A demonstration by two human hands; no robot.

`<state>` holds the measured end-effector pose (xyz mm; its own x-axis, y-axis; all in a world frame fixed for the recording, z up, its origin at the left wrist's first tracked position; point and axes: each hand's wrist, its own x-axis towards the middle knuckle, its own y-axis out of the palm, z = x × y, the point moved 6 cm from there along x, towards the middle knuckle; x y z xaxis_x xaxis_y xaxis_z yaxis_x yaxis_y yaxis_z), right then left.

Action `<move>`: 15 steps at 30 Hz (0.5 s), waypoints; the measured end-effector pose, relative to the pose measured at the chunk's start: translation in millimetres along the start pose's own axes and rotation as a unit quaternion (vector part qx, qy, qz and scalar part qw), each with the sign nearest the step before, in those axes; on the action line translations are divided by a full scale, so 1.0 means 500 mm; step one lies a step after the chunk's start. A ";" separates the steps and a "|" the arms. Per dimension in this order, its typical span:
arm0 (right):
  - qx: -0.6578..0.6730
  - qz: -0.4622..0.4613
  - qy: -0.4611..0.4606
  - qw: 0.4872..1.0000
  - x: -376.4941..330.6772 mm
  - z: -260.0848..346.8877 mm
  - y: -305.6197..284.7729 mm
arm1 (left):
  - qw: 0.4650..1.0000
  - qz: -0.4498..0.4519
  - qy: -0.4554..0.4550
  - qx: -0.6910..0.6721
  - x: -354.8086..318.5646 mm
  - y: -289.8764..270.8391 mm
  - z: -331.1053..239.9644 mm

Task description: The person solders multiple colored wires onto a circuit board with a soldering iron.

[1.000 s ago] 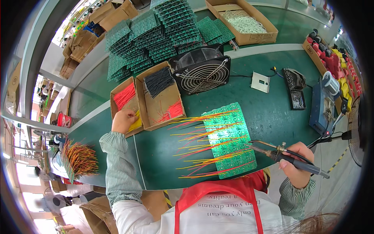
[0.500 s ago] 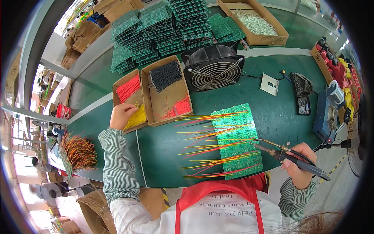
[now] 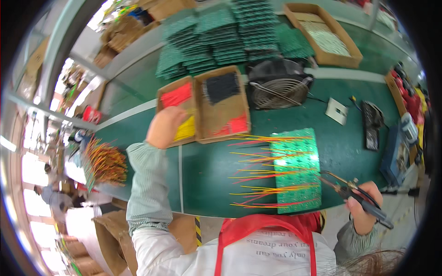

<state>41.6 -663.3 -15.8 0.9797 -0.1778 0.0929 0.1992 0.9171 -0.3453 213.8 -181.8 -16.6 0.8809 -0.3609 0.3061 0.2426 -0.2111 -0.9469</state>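
Observation:
My right hand (image 3: 364,207) grips a soldering iron (image 3: 361,200) with a thin curved metal tube along it. Its tip is by the right edge of a green circuit board panel (image 3: 298,158) on the bench. Red and yellow wires (image 3: 255,173) lie in several groups across the panel, their loose ends sticking out to the left. My left hand (image 3: 165,126) is over the left cardboard box (image 3: 159,102), fingers pinched at the yellow wires (image 3: 185,129). It is blurred, and a yellow strand seems to show at the fingertips. Red wires (image 3: 176,95) lie in the same box.
Beside it, a second box (image 3: 198,117) holds black wires (image 3: 221,87) and red wires (image 3: 237,125). A black fan (image 3: 280,87) stands behind the panel. Stacked circuit boards (image 3: 216,39) fill the back. A wired bundle (image 3: 107,161) sits at left, a blue soldering station (image 3: 393,158) at right.
The whole view has shifted, with the bench now further right and blurred. My left hand stays at the yellow wires. The iron's tip has drawn back to the panel's right edge.

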 end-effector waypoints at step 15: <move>0.071 0.176 0.101 0.977 0.016 -0.194 -0.079 | 0.921 0.308 -0.035 0.236 -0.196 0.135 -0.190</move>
<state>43.8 -735.4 -92.1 0.9744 0.1027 -0.2001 -0.1411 0.9718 -0.1888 105.5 -247.0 -101.2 0.9301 -0.2182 -0.2954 -0.1770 0.4383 -0.8812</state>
